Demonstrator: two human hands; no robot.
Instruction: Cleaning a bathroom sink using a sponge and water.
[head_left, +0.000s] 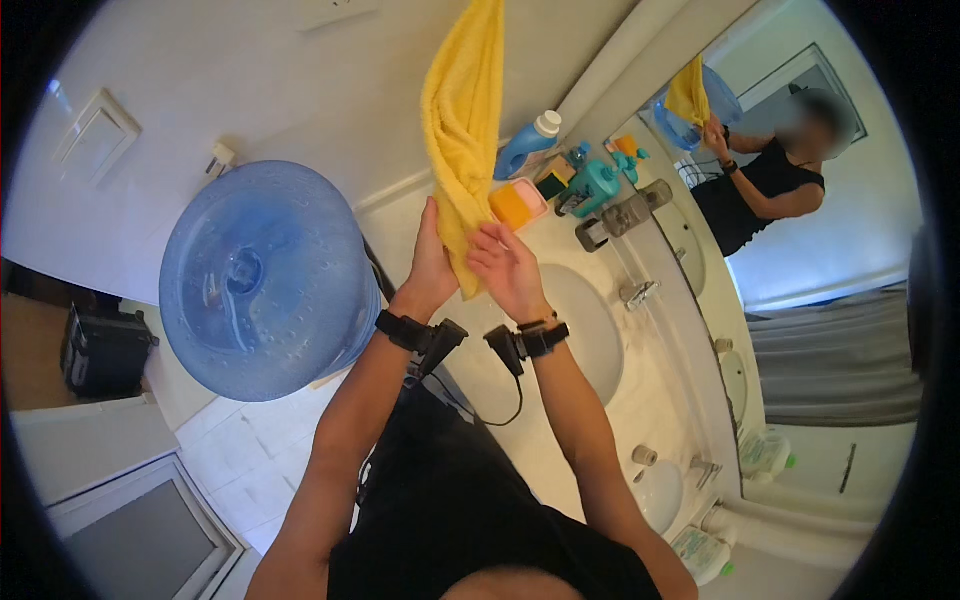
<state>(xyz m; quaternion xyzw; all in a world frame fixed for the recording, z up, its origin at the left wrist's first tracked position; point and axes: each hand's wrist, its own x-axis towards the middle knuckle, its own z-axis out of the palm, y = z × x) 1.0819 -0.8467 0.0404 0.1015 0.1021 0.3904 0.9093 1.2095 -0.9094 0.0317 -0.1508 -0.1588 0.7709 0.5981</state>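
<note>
A yellow terry towel (465, 142) hangs against the wall, folded lengthwise and narrowing to a tip at the bottom. My left hand (429, 266) holds its lower left side, thumb raised along the edge and fingers hidden behind the cloth. On the other side, my right hand (510, 270) has its palm up and fingers loosely curled and apart, with the fingertips against the towel's right edge. Both wrists carry black strapped devices, and a thin cable runs below them. The hands are over the near side of an oval white washbasin (592, 330).
A large blue water bottle (262, 277) stands left of my left arm. Behind the basin are a blue detergent bottle (529, 146), a soap dish with a sponge (517, 204), a teal pump bottle (595, 187) and a chrome faucet (640, 294). A mirror (817, 225) lines the right wall.
</note>
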